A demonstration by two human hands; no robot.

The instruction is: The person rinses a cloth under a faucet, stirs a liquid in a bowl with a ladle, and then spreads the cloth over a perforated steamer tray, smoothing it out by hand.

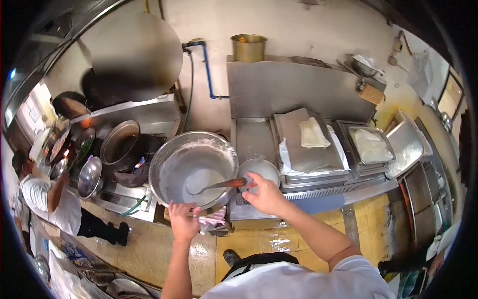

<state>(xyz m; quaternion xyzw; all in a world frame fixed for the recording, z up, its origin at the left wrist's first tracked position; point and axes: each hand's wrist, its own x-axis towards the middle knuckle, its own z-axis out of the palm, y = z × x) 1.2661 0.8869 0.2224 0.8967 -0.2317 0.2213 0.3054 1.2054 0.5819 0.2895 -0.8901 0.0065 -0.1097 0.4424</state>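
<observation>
My left hand [184, 220] grips the near rim of a large metal bowl [158, 149], its fingers curled over the edge. White liquid [174, 177] lies inside, and a pale coating covers the inner wall. Across the bowl's right rim rests a wood-handled ladle [230, 184], its head partly hidden in the liquid. My right hand [266, 193] is at the end of that handle, with thumb and fingers apart around it; no firm grip shows. Just behind this hand stands a smaller round container [264, 167] with whitish contents, partly covered by my fingers.
Left, a person in a white shirt [42, 194] works at burners beside a metal bowl [90, 177] and a large pot [121, 142]. Right, folded white cloth [312, 133] lies on a flat metal cover [294, 154], beside a tray [371, 158]. A brass-coloured pot [249, 49] stands on the back ledge.
</observation>
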